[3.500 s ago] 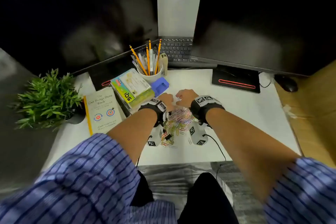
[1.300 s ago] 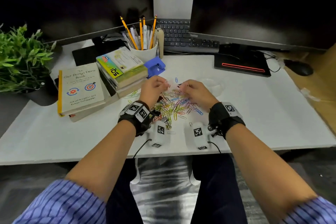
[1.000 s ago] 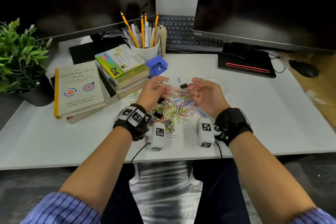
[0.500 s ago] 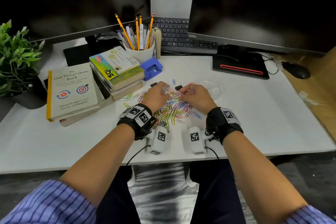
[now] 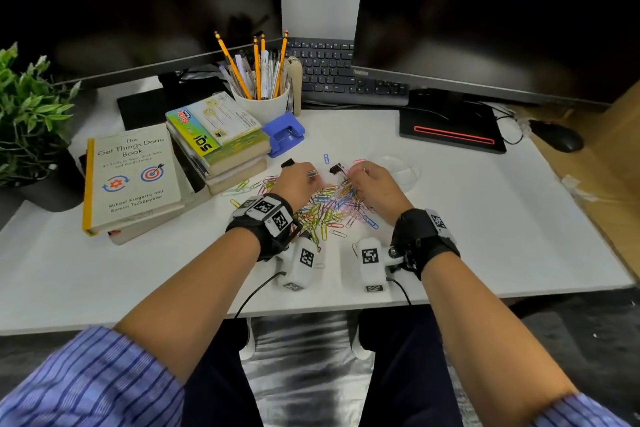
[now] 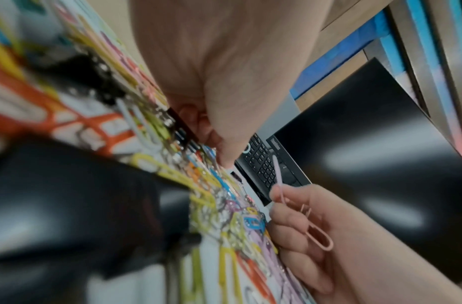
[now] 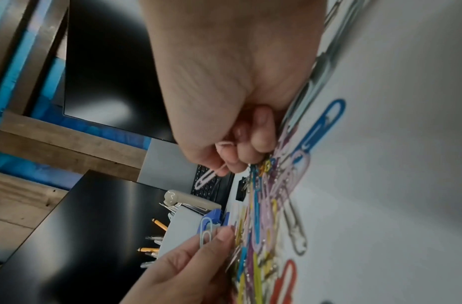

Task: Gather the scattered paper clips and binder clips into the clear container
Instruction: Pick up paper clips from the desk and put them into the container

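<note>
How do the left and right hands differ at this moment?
The left hand pinches a pale blue-grey paper clip; the right hand pinches a pink paper clip. The right hand lies nearer the clear container, the left hand nearer the books. Both are over the clip pile.

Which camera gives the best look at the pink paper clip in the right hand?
The left wrist view: the pink paper clip lies sharp and whole in the right hand, whose fingers hold it. The right wrist view shows only its looped end poking out past the fingers. In the head view the hand hides it.
</note>
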